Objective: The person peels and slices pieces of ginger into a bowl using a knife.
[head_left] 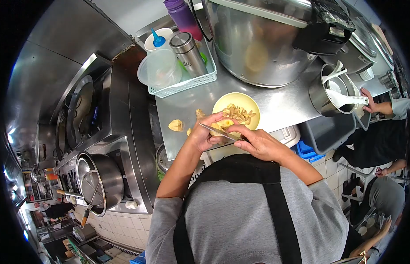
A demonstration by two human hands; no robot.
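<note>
My left hand (204,132) is closed around a piece of ginger (223,125), its pale yellow cut flesh showing. My right hand (258,143) grips a knife (219,131), the blade lying across the ginger and pointing left. The knife's handle is hidden in my fingers. Just beyond my hands, a yellow plate (219,104) holds a pile of brown ginger peelings (240,115). A peeled ginger piece (175,125) rests on the steel table (174,107) to the left, and an unpeeled knob of ginger (199,114) sits close to my left hand.
A pale blue basket (185,86) with a steel flask (188,53) and containers stands at the back left. Behind the plate is a large steel cooker (258,48). At right are a pot of utensils (321,90), grey bins (326,134) and other people. A stove pot (109,187) is left.
</note>
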